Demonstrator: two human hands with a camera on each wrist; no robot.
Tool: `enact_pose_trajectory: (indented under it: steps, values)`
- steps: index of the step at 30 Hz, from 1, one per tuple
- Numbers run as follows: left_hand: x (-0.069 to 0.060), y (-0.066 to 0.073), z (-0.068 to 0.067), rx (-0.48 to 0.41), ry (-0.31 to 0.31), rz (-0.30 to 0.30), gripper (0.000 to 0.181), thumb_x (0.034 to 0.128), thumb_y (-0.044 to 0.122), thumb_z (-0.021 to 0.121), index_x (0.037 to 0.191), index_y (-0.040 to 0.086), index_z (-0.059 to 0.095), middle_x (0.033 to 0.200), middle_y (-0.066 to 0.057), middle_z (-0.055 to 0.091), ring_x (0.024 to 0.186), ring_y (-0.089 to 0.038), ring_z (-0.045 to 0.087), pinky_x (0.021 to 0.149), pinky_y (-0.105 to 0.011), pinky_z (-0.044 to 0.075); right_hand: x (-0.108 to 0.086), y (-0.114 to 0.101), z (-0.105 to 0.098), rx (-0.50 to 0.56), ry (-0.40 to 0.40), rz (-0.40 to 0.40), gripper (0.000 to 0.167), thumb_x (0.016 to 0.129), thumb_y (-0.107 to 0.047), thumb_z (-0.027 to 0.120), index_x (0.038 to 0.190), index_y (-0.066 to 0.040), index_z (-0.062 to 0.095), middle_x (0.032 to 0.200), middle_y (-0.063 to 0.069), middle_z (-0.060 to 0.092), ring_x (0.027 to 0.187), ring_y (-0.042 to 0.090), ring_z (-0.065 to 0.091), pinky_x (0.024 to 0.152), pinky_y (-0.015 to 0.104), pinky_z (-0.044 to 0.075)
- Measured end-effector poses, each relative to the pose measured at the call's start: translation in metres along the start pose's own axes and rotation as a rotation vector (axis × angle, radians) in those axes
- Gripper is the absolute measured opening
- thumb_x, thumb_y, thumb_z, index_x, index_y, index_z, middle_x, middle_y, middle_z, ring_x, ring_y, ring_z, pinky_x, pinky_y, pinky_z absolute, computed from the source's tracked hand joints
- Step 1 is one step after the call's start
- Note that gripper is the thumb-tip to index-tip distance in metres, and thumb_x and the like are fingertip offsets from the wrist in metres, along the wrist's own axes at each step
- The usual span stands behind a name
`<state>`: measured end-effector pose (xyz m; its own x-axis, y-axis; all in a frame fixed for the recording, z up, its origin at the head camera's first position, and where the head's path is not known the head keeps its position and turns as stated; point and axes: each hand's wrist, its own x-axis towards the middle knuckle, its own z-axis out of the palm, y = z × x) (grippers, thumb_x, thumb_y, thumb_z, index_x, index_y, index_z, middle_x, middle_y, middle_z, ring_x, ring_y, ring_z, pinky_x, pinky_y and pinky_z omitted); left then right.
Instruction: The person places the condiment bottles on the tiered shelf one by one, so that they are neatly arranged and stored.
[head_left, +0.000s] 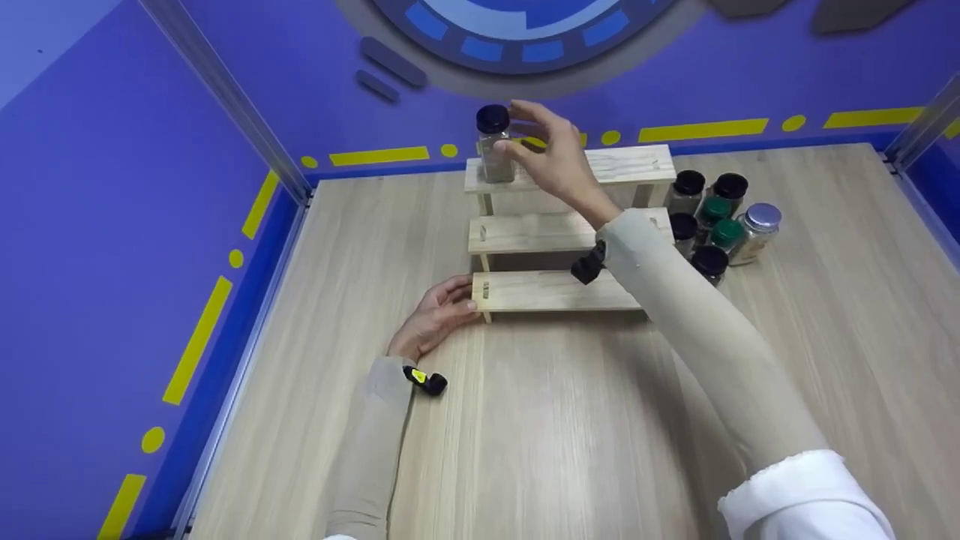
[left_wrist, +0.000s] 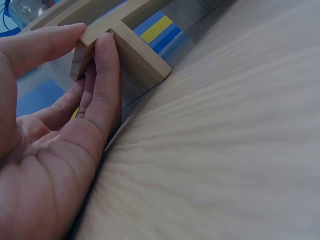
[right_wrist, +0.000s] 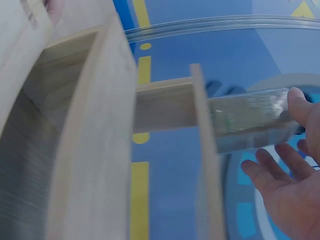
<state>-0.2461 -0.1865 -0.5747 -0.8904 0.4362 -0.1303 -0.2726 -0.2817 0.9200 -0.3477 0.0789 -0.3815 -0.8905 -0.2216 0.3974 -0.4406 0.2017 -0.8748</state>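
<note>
A three-tier wooden shelf rack point(head_left: 555, 291) stands on the table. My left hand point(head_left: 437, 319) holds the left end of its lowest board, the thumb point(left_wrist: 55, 42) on one side and the fingers point(left_wrist: 106, 75) on the other. On the left end of the top board stands a clear glass spice jar point(head_left: 495, 159) with a black lid, upright. Beside the jar is my right hand point(head_left: 556, 154), its thumb touching the glass near the lid. In the right wrist view the other fingers point(right_wrist: 272, 172) are spread apart, away from the jar point(right_wrist: 252, 117).
To the right of the rack several jars are grouped: some with black lids point(head_left: 688, 182), two with green lids point(head_left: 727, 233) and one with a silver lid point(head_left: 763, 217). A blue wall point(head_left: 300, 82) with yellow marks closes off the back and left of the table point(head_left: 360, 247).
</note>
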Motion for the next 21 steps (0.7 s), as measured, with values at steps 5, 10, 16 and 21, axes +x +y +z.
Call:
enact_pose_trajectory:
  steps: [5, 10, 16, 21]
  values:
    - [0.000, 0.000, 0.001, 0.003, 0.001, 0.003, 0.069, 0.0945, -0.010, 0.063, 0.157, -0.011, 0.034, 0.148, -0.020, 0.052, 0.120, -0.023, 0.065, 0.104, -0.033, 0.062, -0.012, -0.015, -0.019, -0.009, -0.011, -0.022, 0.060, 0.098, -0.022, 0.079, 0.152, -0.008, 0.057, 0.152, 0.010, 0.062, 0.141, 0.022, 0.060, 0.121, 0.035, 0.050]
    - [0.002, 0.000, 0.001, 0.000, 0.000, 0.011, 0.068, 0.0941, -0.009, 0.063, 0.156, -0.011, 0.035, 0.146, -0.019, 0.053, 0.120, -0.024, 0.065, 0.104, -0.033, 0.062, -0.031, -0.029, -0.045, -0.035, 0.012, -0.083, 0.054, 0.097, -0.014, 0.080, 0.147, -0.003, 0.061, 0.149, 0.013, 0.064, 0.137, 0.028, 0.062, 0.119, 0.040, 0.052]
    - [0.001, 0.000, 0.000, 0.013, 0.009, -0.001, 0.066, 0.0961, -0.007, 0.063, 0.157, -0.009, 0.037, 0.144, -0.016, 0.055, 0.119, -0.022, 0.065, 0.101, -0.030, 0.062, -0.063, -0.028, -0.078, -0.080, 0.032, -0.170, 0.049, 0.098, -0.010, 0.078, 0.144, -0.004, 0.065, 0.144, 0.010, 0.068, 0.132, 0.023, 0.065, 0.115, 0.038, 0.055]
    - [-0.001, -0.001, 0.001, 0.019, 0.001, -0.003, 0.067, 0.0963, -0.006, 0.064, 0.157, -0.010, 0.036, 0.145, -0.018, 0.054, 0.120, -0.022, 0.064, 0.103, -0.030, 0.061, -0.086, -0.021, -0.105, -0.073, 0.057, -0.186, 0.048, 0.098, -0.005, 0.077, 0.144, -0.002, 0.065, 0.141, 0.013, 0.070, 0.129, 0.026, 0.067, 0.114, 0.037, 0.056]
